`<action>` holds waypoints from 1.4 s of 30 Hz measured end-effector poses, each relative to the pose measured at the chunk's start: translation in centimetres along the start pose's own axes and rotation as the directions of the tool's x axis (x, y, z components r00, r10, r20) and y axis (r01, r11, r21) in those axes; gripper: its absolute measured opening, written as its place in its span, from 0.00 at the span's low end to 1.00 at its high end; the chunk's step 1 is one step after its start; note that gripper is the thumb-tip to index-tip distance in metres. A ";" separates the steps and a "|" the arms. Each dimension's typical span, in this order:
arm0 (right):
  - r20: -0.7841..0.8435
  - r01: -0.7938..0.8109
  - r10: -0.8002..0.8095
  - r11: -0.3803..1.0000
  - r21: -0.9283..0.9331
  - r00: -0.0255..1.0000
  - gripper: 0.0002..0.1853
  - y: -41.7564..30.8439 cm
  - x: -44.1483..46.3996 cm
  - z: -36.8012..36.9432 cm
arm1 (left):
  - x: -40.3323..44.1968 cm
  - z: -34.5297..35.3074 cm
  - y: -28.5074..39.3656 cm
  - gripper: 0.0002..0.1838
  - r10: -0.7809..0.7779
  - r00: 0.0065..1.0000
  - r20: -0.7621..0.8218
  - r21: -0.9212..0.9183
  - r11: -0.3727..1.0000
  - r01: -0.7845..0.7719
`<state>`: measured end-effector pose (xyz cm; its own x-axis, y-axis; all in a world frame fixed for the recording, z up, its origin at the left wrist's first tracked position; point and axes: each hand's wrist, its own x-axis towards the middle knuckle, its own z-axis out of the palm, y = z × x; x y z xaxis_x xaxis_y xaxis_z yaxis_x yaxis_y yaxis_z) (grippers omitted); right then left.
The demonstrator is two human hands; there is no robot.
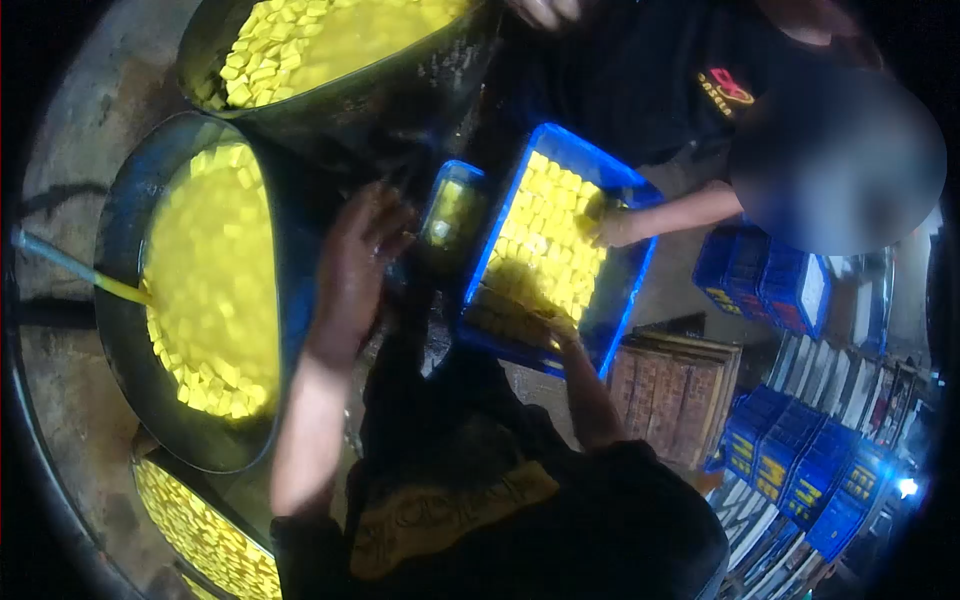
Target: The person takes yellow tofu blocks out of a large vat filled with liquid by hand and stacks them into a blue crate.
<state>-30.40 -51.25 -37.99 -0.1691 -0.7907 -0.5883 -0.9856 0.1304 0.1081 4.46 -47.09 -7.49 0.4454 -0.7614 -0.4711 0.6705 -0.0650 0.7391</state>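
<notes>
My left hand (pixel 370 235) is raised between the round vat and a small blue container (pixel 453 213), its fingers apart and blurred, nothing visible in it. Low inside the large blue crate (pixel 634 300), my right hand (pixel 555 328) touches the yellow blocks (pixel 545 225), which lie in close rows. Its fingers are partly shadowed, so their hold is unclear. A co-worker's hand (pixel 618 228) reaches over the crate's right side onto the same blocks. The small container beside the crate holds yellowish liquid.
A round dark vat (pixel 122 290) of yellow blocks in liquid stands left, with a hose (pixel 75 262) running in. Similar vats lie above and below it. Blue crates (pixel 765 275) and a wooden stack (pixel 672 395) stand right. The co-worker leans in at the upper right.
</notes>
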 end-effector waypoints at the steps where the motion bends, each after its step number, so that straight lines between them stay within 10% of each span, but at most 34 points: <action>1: 0.007 0.037 -0.037 0.999 -0.014 0.999 0.39 0.2 0.2 -0.1 | -1.0 -0.5 2.0 0.27 0.084 0.994 0.066 0.025 0.996 -0.086; 11: 0.092 0.514 -0.507 0.854 -0.077 0.857 0.34 -3.3 3.4 -7.3 | -8.0 -17.7 16.8 0.22 0.523 0.806 -0.277 0.512 0.790 -0.336; 16: -0.409 0.841 -0.848 0.077 0.535 0.337 0.11 -23.6 -18.0 -25.9 | -7.7 -28.1 10.5 0.16 0.261 0.929 -0.261 0.818 0.571 0.069; 19: -0.327 0.950 -0.944 -0.138 0.278 -0.042 0.07 -33.4 -29.2 -29.1 | -3.8 -33.8 4.5 0.17 0.397 0.906 -0.145 0.989 0.068 0.129; 20: -0.224 0.957 -0.953 -0.241 0.160 -0.203 0.12 -36.6 -30.4 -27.9 | -4.0 -32.4 5.4 0.28 0.299 0.917 -0.265 0.963 0.128 0.237; 23: 0.299 0.963 -0.943 -0.207 -0.175 -0.148 0.18 -45.4 -30.0 -20.1 | -1.7 -32.4 3.3 0.33 0.276 0.926 -0.256 0.934 -0.176 0.311; 24: 0.292 0.874 -0.902 -0.399 -0.279 -0.319 0.22 -48.0 -25.8 -14.9 | -0.6 -33.3 2.4 0.33 0.288 0.924 -0.252 0.935 -0.174 0.309; 26: 0.553 0.923 -0.818 -0.076 -0.378 0.159 0.25 -52.5 -24.1 -9.0 | 2.3 -35.8 0.2 0.34 0.174 0.962 -0.212 0.910 -0.324 0.259; 27: 0.401 0.923 -0.896 0.025 -0.384 0.191 0.28 -52.0 -21.8 -6.2 | 3.2 -37.7 -1.5 0.34 0.189 0.958 -0.216 0.909 -0.319 0.268; 28: 0.644 0.797 -0.592 -0.002 -0.604 0.486 0.32 -52.9 -28.7 -10.4 | 3.9 -39.9 -3.2 0.32 0.202 0.970 -0.133 0.967 -0.188 0.172; 33: 0.603 0.773 -0.693 -0.103 -0.626 0.396 0.31 -53.7 -24.7 -5.8 | -0.2 -36.6 6.0 0.33 0.100 0.955 -0.278 0.941 0.226 0.251; 35: 0.645 0.799 -0.670 -0.127 -0.587 0.367 0.31 -54.8 -24.6 -7.4 | 3.4 -39.9 3.2 0.29 0.363 0.922 -0.137 0.990 0.088 0.112; 37: 0.704 0.908 -0.640 -0.024 -0.418 0.308 0.30 -56.3 -24.0 -10.8 | 3.1 -39.4 7.5 0.27 0.311 0.939 -0.146 0.962 0.265 0.062; 38: 0.755 0.951 -0.600 0.292 -0.101 0.265 0.27 -56.0 -26.2 -15.0 | 3.1 -39.4 9.2 0.26 0.258 0.956 -0.139 0.903 0.429 0.016; 39: 0.731 0.967 -0.644 0.236 -0.092 0.227 0.28 -58.0 -26.7 -16.2 | 4.6 -40.6 8.6 0.26 0.264 0.953 -0.150 0.900 0.436 0.021; 40: 0.704 0.980 -0.684 0.179 -0.088 0.188 0.29 -60.0 -27.1 -17.3 | 7.2 -42.8 7.1 0.25 0.273 0.961 -0.052 0.593 0.783 -0.190; 42: 0.654 0.974 -0.722 0.168 -0.150 0.225 0.31 -64.2 -29.2 -18.8 | 8.5 -44.0 7.2 0.23 0.334 0.942 0.021 0.128 0.934 -0.334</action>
<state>37.94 -47.75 -12.65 0.6681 0.1192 -0.7345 -0.3289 -0.8381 -0.4352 39.20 -25.69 -27.37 0.6315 -0.7526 -0.1867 0.4015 0.1113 0.9091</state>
